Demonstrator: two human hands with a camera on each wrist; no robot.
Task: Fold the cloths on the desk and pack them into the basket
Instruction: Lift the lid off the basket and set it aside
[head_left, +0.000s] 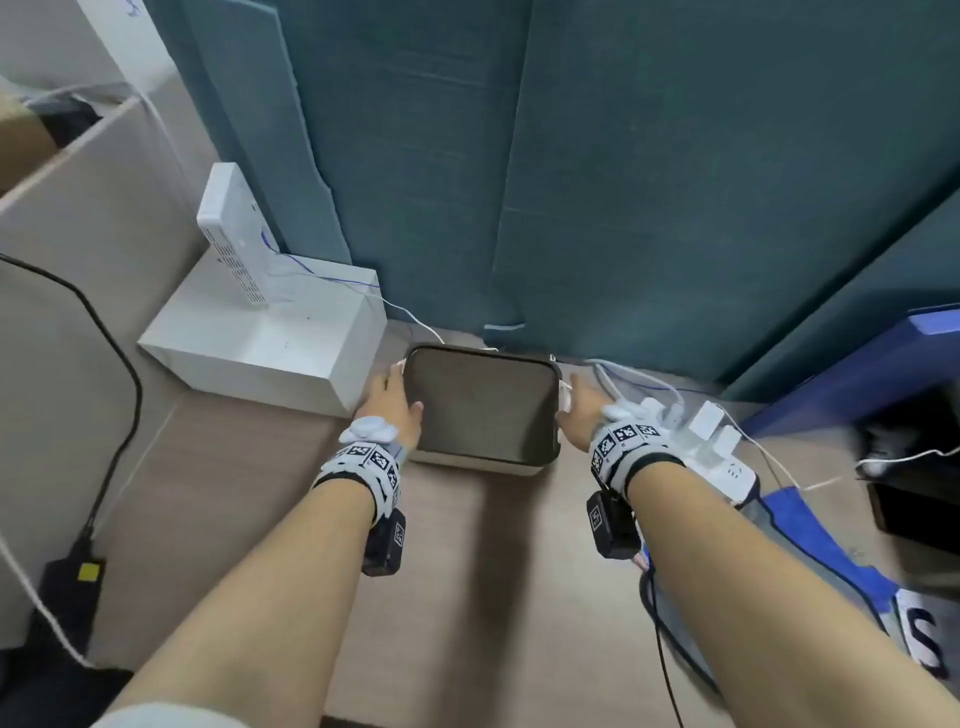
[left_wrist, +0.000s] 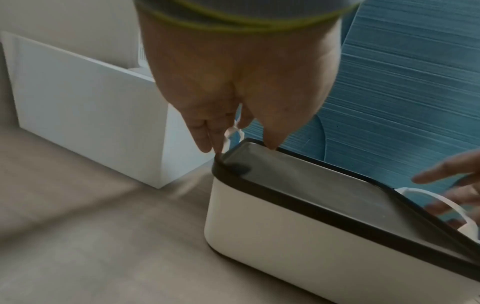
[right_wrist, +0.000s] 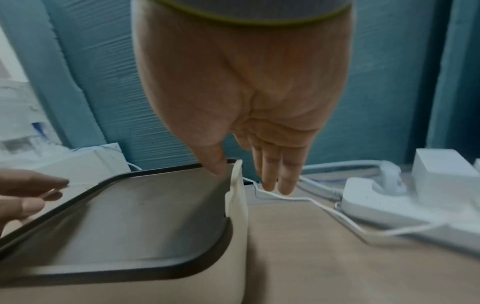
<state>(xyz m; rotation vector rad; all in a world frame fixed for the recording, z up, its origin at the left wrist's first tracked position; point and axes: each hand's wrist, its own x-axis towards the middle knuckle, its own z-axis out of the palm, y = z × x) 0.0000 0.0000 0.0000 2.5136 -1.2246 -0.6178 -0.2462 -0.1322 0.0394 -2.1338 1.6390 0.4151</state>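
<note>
A white basket (head_left: 470, 461) with a dark rim stands at the back of the desk; nothing shows inside it. My left hand (head_left: 397, 400) is at its left end, fingers straight down outside the wall and thumb tip on the rim (left_wrist: 241, 142). My right hand (head_left: 574, 397) is at the right end beside a white handle (right_wrist: 237, 195), with its thumb inside the rim and straight fingers outside (right_wrist: 246, 181). Neither hand is holding anything. A blue cloth (head_left: 810, 525) lies at the desk's right edge, under my right forearm.
A white box (head_left: 270, 343) with an upright white device (head_left: 234, 228) stands left of the basket (left_wrist: 285, 236). A power strip (head_left: 717, 452) with plugs and cables lies close on its right. A teal partition (head_left: 623, 182) backs the desk. A black adapter (head_left: 72, 587) sits far left.
</note>
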